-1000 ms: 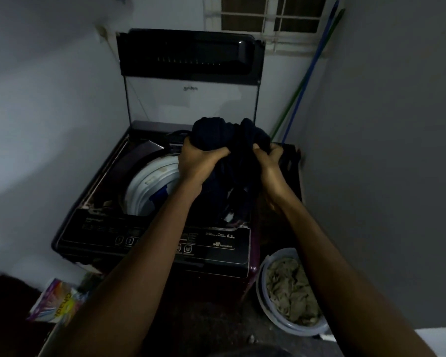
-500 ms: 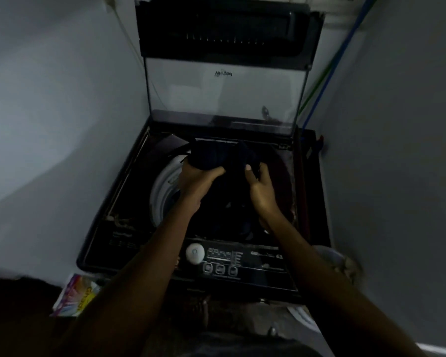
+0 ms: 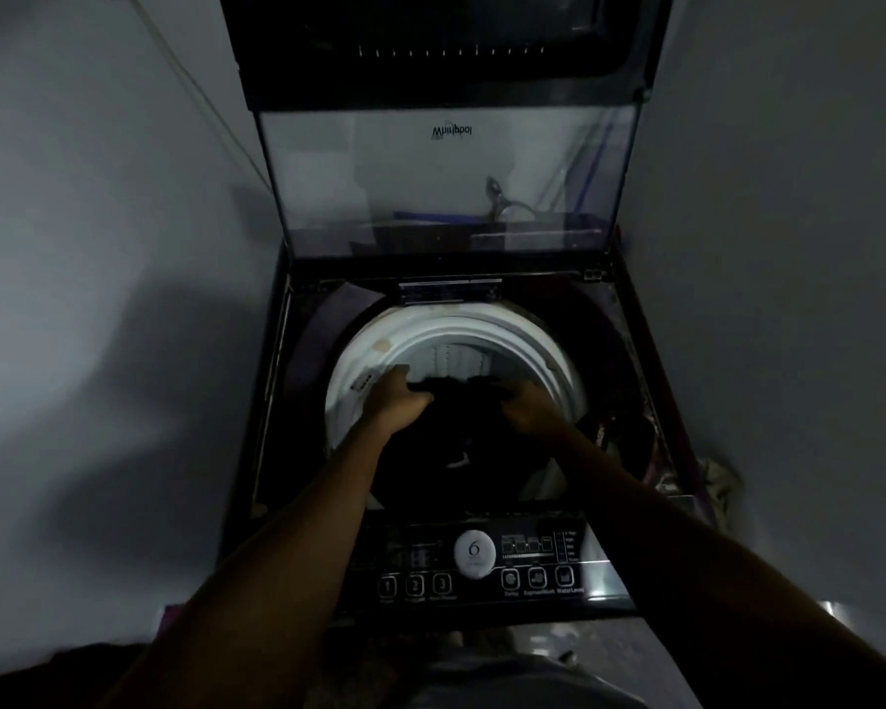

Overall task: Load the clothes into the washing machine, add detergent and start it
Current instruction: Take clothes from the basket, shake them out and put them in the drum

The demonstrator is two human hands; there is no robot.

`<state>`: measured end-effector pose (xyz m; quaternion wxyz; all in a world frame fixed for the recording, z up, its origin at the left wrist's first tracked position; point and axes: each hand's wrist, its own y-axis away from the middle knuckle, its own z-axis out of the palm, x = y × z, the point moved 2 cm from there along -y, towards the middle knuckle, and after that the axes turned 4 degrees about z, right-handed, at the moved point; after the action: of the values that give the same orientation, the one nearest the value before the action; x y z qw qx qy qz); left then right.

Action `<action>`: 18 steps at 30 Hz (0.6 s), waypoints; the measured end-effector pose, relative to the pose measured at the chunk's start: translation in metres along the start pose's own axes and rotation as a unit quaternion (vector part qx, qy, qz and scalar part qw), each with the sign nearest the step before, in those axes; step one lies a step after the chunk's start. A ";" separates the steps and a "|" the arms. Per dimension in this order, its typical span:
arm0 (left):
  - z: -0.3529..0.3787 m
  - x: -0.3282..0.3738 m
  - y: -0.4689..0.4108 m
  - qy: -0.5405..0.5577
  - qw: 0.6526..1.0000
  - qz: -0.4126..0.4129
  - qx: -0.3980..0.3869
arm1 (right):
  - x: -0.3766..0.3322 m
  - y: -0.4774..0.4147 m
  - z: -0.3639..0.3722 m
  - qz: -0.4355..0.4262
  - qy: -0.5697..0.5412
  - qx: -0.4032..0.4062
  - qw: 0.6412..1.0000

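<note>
A top-loading washing machine stands open, its glass lid raised against the back wall. A bundle of dark clothes sits inside the white drum rim. My left hand grips the bundle's left side and my right hand grips its right side, both down inside the drum opening. The fingers are curled into the dark fabric. The control panel with its round white dial lies at the near edge, below my forearms.
Grey walls close in on both sides of the machine. A bit of crumpled pale cloth shows at the machine's right side. The room is dim and the floor at the bottom is mostly hidden.
Both hands have lowered the dark bundle from above the machine down into the drum. The camera has moved closer and now looks straight down over the opening.
</note>
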<state>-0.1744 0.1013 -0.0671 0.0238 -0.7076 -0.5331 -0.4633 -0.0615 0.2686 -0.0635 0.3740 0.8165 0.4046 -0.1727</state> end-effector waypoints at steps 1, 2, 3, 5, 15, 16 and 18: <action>0.003 0.002 0.002 -0.019 1.000 0.010 -0.008 | 0.002 0.002 0.001 0.001 0.015 -0.001 1.000; 0.006 0.004 0.003 -0.036 0.999 0.018 -0.018 | 0.004 0.004 0.002 0.003 0.031 0.001 1.000; 0.009 0.007 0.005 -0.048 0.998 0.027 -0.026 | 0.005 0.006 0.001 0.010 0.038 0.006 0.999; 0.016 0.011 0.009 -0.066 0.996 0.052 -0.026 | 0.006 0.011 -0.001 0.024 0.035 0.022 0.999; 0.074 0.064 0.062 -0.089 0.980 0.169 0.047 | 0.030 0.064 -0.051 -0.035 -0.047 0.156 0.986; 0.082 0.073 0.069 -0.086 0.977 0.187 0.063 | 0.036 0.073 -0.059 -0.044 -0.060 0.168 0.983; 0.100 0.088 0.086 -0.080 0.969 0.217 0.090 | 0.051 0.090 -0.074 -0.065 -0.073 0.192 0.976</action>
<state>-0.0448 0.1817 -0.0242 0.1447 -0.8362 -0.4061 -0.3390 0.0393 0.3158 -0.0013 0.2269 0.8301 0.3876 -0.3305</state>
